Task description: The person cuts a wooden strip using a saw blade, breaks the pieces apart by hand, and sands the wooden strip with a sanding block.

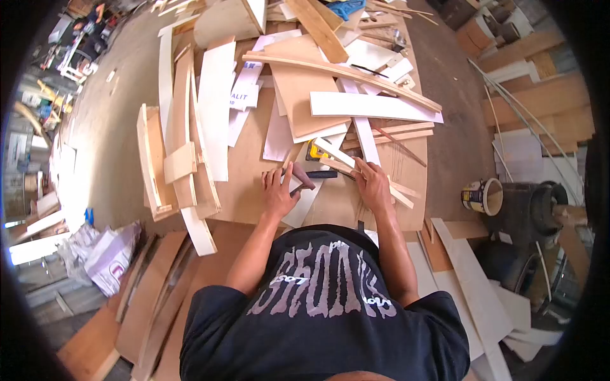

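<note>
My left hand (278, 192) is closed on a folded brown sheet (302, 176) that looks like sandpaper, low over the near edge of the work table (248, 159). Thin wooden strips (337, 152) lie under my right hand (373, 185), whose fingers curl around their near ends. Between the two hands lies a tool with a black handle (323, 174); its other end is hidden. Just beyond it sits a yellow and black tape measure (315, 151), partly covered by a strip.
Boards and offcuts pile up across the table, including a white board (365, 106) and a long curved strip (343, 68). Wooden frames (184, 140) stand at the left. A bucket (490, 197) is on the right, and more panels (152, 292) lean near my body.
</note>
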Tool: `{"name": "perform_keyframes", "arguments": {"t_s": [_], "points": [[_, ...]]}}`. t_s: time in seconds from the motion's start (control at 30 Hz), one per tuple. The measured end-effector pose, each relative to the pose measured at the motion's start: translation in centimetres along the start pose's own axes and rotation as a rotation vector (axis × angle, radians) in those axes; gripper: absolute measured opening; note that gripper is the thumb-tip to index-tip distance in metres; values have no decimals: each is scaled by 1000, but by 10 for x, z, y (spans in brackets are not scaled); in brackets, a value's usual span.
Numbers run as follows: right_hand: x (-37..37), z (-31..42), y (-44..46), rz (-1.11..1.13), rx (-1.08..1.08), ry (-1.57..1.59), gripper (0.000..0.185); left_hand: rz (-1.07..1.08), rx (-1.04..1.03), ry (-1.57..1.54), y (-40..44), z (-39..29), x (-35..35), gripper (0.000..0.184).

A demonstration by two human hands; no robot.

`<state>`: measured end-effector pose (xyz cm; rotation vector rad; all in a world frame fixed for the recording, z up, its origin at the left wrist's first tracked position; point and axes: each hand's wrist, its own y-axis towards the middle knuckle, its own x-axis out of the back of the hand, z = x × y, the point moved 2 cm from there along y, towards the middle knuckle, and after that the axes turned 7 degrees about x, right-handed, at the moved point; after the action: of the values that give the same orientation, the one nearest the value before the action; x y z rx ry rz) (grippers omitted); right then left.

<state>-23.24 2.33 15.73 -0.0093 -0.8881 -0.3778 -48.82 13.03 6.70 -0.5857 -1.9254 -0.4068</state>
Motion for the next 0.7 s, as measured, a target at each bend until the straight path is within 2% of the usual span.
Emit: {"name": "perform_keyframes", "arguments": {"t_s": [0.07, 0.17, 0.2, 0.23, 0.3, 0.33, 0.37, 0.4, 0.43, 0.5, 0.57, 0.63, 0.67, 0.7], "points": [[-2, 7, -2, -25, -24, -11, 39, -16, -4, -67, 7, 13, -1, 88], [4, 24, 1, -21, -29, 3, 40, -55, 34, -255, 15, 26, 6, 82], [9, 32, 4, -5, -26, 28, 40, -78, 32, -268, 17, 24, 19, 71], [16, 39, 6, -4, -25, 24, 40, -79, 32, -271, 17, 25, 25, 71], [27, 54, 10, 30, -37, 121, 36, 118, 309, -1157, 16, 30, 31, 59], [30, 58, 14, 29, -28, 121, 36, 71, 264, -1507, 19, 18, 41, 52], [31, 61, 16, -7, -52, 291, 32, 59, 259, -1506, 20, 10, 52, 52], [33, 64, 19, -38, -75, 461, 29, 67, 280, -1650, 21, -3, 71, 53], [35, 66, 24, -30, -63, 463, 29, 74, 302, -1794, 20, -13, 87, 54], [44, 71, 38, -58, 71, 582, 23, 89, 304, -1804, 21, -24, 99, 55], [59, 76, 58, 11, 167, 529, 24, 84, 251, -1871, 27, -36, 105, 55], [71, 81, 74, -1, 272, 623, 32, 70, 209, -1882, 36, -48, 111, 54], [79, 79, 82, 49, 333, 571, 46, 70, 185, -1894, 39, -54, 114, 54], [85, 82, 88, 47, 344, 571, 46, 62, 175, -1891, 42, -60, 115, 54]]}}
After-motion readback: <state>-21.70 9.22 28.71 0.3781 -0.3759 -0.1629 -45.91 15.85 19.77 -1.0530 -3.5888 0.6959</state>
